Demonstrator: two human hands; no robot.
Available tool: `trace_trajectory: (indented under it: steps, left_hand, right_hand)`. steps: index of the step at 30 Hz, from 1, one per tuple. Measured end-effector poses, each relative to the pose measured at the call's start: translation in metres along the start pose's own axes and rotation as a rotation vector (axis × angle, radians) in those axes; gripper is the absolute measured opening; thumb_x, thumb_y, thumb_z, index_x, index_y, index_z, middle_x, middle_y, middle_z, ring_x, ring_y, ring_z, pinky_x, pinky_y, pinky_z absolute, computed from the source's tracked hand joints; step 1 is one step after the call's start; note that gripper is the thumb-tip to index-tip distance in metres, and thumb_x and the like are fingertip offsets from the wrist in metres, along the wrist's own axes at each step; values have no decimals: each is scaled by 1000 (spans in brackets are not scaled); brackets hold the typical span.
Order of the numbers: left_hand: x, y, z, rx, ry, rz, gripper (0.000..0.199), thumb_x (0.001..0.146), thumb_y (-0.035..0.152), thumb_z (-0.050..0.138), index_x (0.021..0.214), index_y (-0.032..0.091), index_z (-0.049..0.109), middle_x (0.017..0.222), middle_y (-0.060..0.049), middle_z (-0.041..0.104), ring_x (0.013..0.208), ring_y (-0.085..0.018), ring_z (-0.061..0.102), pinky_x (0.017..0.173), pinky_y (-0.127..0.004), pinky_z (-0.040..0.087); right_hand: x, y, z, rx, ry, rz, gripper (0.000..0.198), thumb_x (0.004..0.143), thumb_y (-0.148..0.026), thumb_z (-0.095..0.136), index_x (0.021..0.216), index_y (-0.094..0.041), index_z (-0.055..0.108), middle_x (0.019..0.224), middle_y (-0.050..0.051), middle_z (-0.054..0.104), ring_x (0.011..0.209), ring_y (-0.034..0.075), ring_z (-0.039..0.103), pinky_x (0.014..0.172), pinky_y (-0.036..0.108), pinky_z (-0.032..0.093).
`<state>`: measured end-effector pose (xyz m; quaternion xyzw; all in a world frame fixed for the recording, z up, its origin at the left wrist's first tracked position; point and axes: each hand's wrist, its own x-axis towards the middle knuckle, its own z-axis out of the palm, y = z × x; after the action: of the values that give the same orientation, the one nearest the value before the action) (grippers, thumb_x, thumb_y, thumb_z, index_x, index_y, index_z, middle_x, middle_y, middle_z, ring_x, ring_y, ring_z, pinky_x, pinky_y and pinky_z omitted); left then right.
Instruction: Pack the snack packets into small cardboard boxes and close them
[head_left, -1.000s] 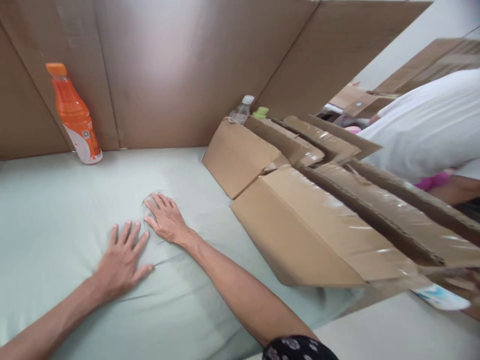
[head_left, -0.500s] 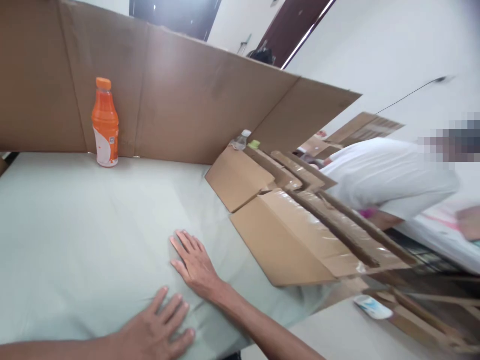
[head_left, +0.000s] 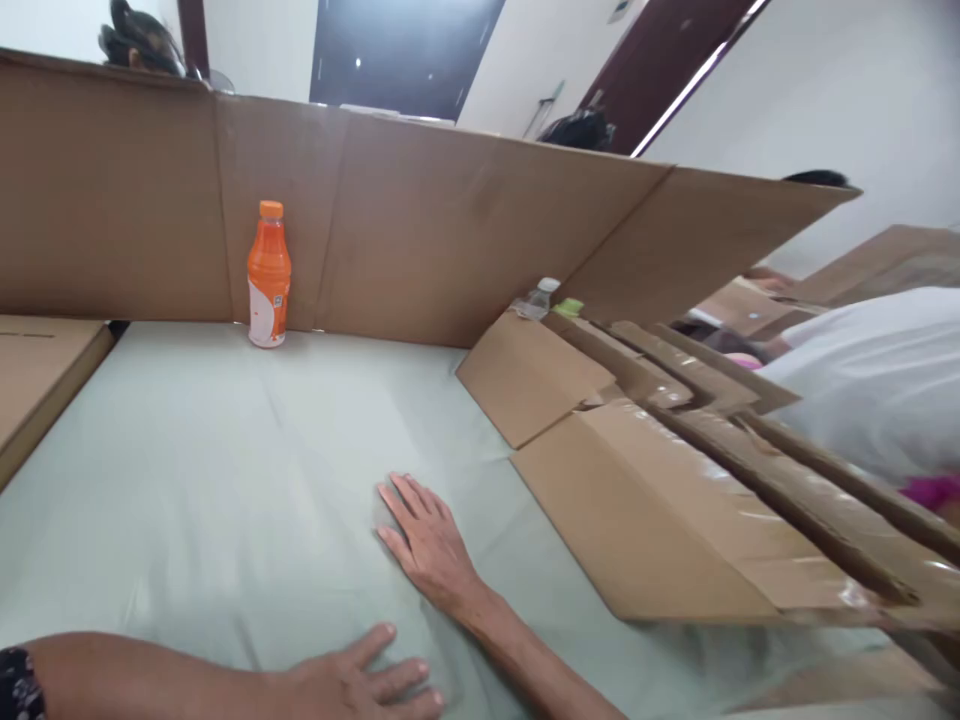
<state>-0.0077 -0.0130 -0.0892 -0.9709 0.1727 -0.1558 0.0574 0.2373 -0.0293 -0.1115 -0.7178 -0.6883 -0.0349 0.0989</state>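
Palm down on a pale green cloth (head_left: pixel 225 480), my right hand (head_left: pixel 431 550) lies open with its fingers stretched out. My left hand (head_left: pixel 360 685) is also open and flat on the cloth at the bottom, its fingers spread; part of it is cut off by the frame edge. Neither hand holds anything. At the back of the cloth stands an upright orange bottle (head_left: pixel 268 280) with an orange cap and a white-and-orange label, apart from both hands.
A tall cardboard panel (head_left: pixel 420 220) stands along the back. Taped cardboard pieces (head_left: pixel 660 520) line the right side, with a clear bottle (head_left: pixel 541 298) and a green cap (head_left: pixel 570 307) behind. A cardboard box (head_left: pixel 45 370) is at left. A person in white (head_left: pixel 885 370) is at right.
The view has turned left, so the bottle, panel and cardboard sit further right in the picture and the box at left has come into sight. Both hands stay flat on the cloth.
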Motion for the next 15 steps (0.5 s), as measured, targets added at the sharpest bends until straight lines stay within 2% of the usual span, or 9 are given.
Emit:
trace_trajectory:
  steps: [2, 4, 6, 7, 9, 12, 13, 15]
  left_hand:
    - [2, 0, -23, -75, -37, 14, 45, 109, 22, 34, 124, 28, 77, 152, -4, 65, 143, -24, 58, 121, -47, 45]
    - [5, -3, -40, -173, -67, -2, 42, 109, 27, 37, 129, 30, 75, 154, -5, 63, 144, -22, 58, 124, -42, 43]
    - [8, -17, -48, -259, -102, -131, 38, 106, 37, 50, 138, 30, 69, 160, -6, 59, 148, -20, 55, 127, -34, 41]
    - [8, -28, -50, -281, -122, -230, 44, 103, 42, 57, 144, 28, 65, 163, -8, 55, 151, -21, 52, 129, -34, 38]
    - [4, -55, -48, -257, -152, -462, 59, 99, 46, 62, 153, 22, 56, 169, -14, 46, 157, -28, 44, 131, -44, 35]
    - [-14, -84, -43, -164, -184, -715, 62, 107, 43, 50, 160, 12, 44, 171, -25, 38, 160, -39, 37, 127, -61, 35]
    - [-22, -86, -42, -145, -198, -761, 61, 108, 43, 47, 160, 11, 45, 169, -27, 39, 159, -40, 39, 126, -63, 36]
    - [-38, -73, -41, -125, -225, -776, 58, 109, 45, 48, 158, 15, 49, 168, -25, 43, 157, -40, 42, 126, -63, 35]
  right_hand:
    - [-1, -1, 0, -7, 15, -7, 54, 106, -36, 48, 156, -20, 58, 164, 16, 53, 152, 35, 48, 121, 56, 43]
    - [-1, -2, 0, -6, 28, -22, 53, 106, -36, 49, 155, -20, 60, 163, 17, 54, 151, 36, 49, 120, 57, 43]
    - [-3, -5, -1, 12, 27, -58, 51, 106, -36, 49, 153, -19, 61, 162, 18, 54, 151, 36, 50, 120, 58, 44]
    - [-5, -7, -3, 30, 17, -87, 52, 106, -36, 49, 154, -19, 60, 163, 18, 53, 151, 36, 49, 120, 58, 43]
    - [-12, -15, -8, 78, -20, -152, 55, 106, -39, 52, 157, -21, 57, 166, 18, 50, 154, 37, 45, 121, 60, 42]
    - [-28, -31, -25, 172, -112, -233, 66, 102, -48, 61, 162, -24, 50, 171, 17, 42, 159, 38, 38, 126, 64, 35]
    - [-34, -36, -33, 209, -151, -258, 69, 101, -51, 63, 163, -25, 50, 172, 16, 40, 160, 38, 36, 128, 64, 33]
    - [-45, -46, -48, 291, -224, -297, 69, 101, -56, 62, 162, -27, 50, 174, 14, 38, 162, 36, 34, 131, 62, 29]
